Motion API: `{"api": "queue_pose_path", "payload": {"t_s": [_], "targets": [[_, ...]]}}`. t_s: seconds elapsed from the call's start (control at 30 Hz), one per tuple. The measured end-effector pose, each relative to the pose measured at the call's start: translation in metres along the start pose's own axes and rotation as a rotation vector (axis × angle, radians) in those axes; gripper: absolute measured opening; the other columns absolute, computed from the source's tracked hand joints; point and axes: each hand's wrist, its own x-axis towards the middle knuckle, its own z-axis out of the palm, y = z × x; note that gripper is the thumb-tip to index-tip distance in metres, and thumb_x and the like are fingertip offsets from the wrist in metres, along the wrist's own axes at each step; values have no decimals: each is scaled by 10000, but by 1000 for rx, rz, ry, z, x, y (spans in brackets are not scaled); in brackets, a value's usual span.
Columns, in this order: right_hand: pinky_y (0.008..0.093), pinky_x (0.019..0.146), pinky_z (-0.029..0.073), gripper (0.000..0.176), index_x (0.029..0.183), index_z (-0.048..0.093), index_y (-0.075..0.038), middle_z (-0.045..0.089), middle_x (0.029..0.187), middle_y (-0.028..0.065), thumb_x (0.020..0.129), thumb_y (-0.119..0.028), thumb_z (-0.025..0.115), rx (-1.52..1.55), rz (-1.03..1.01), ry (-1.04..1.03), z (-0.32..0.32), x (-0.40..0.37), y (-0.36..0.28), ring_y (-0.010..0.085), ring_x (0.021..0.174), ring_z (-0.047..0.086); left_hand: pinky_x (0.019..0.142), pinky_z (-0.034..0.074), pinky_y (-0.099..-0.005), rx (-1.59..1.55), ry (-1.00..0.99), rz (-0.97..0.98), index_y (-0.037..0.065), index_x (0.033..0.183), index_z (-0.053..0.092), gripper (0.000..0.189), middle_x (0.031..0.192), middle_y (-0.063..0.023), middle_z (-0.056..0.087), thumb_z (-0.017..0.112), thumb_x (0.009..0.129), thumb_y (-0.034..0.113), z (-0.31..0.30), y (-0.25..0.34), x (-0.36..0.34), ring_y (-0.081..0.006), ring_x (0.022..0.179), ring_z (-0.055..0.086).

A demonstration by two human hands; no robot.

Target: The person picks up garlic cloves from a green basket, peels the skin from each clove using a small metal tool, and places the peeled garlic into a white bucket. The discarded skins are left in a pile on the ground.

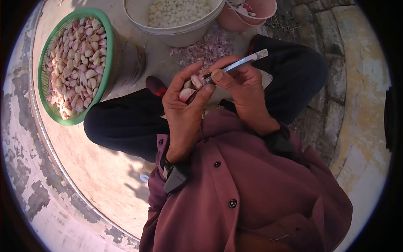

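My left hand (183, 113) is closed around several garlic cloves (187, 95) with pinkish skin, held in front of my lap. In my right hand (248, 94) is a small knife (245, 61), its flat metal handle sticking out up and to the right. The knife's working end meets one clove at my left fingertips, where my fingers partly hide it. My right thumb presses near that same clove. Both hands are close together, almost touching.
A green basket (110, 46) of unpeeled cloves stands at the left, on top of a bucket-like container. Ahead, a white bucket (176, 35) holds peeled cloves, beside a pink bucket (235, 21). Loose garlic skins (210, 46) lie on the ground between my legs.
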Motion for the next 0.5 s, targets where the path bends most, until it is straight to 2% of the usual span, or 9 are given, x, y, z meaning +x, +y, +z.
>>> {"api": "queue_pose_path", "payload": {"t_s": [0.17, 0.3, 0.37, 0.4, 0.47, 0.5], "targets": [[264, 811, 490, 152, 1011, 621, -25, 687, 949, 76, 930, -153, 625, 73, 107, 27, -7, 2, 6, 119, 880, 629, 777, 451, -183, 10, -14, 10, 39, 1202, 586, 341, 1017, -7, 597, 669, 872, 38, 1, 6, 0, -52, 886, 537], [270, 815, 492, 148, 1009, 620, -28, 686, 945, 79, 934, -156, 620, 105, 53, 21, -7, 2, 5, 120, 888, 630, 792, 453, -194, -35, -5, -24, 33, 1159, 592, 267, 1022, -24, 601, 647, 908, 106, 4, 3, 0, -66, 902, 542], [279, 819, 492, 143, 1001, 621, -30, 687, 944, 80, 929, -154, 625, 29, 49, 14, -9, 2, 5, 122, 892, 628, 683, 426, -170, -127, 31, -44, 32, 1109, 599, 215, 935, -16, 606, 599, 951, 178, 9, 3, 0, -47, 784, 523], [279, 819, 492, 143, 1001, 621, -30, 687, 944, 80, 929, -154, 625, 28, 49, 16, -10, 1, 7, 122, 892, 628, 683, 426, -170, -128, 29, -46, 32, 1109, 599, 215, 935, -16, 606, 599, 951, 178, 6, 2, 1, -47, 784, 523], [285, 817, 491, 152, 1002, 620, -30, 688, 939, 79, 922, -159, 633, 10, 57, -43, -12, 0, 11, 128, 885, 625, 569, 342, -164, -151, 9, -106, 33, 1081, 610, 225, 821, 9, 598, 552, 981, 226, -5, -2, 2, -21, 657, 456], [285, 817, 491, 152, 1002, 620, -30, 688, 939, 79, 922, -159, 633, 11, 58, -48, -11, 0, 10, 128, 885, 625, 569, 342, -164, -152, 13, -104, 33, 1081, 610, 225, 821, 9, 598, 552, 981, 226, -8, -4, 3, -21, 657, 456]]}}
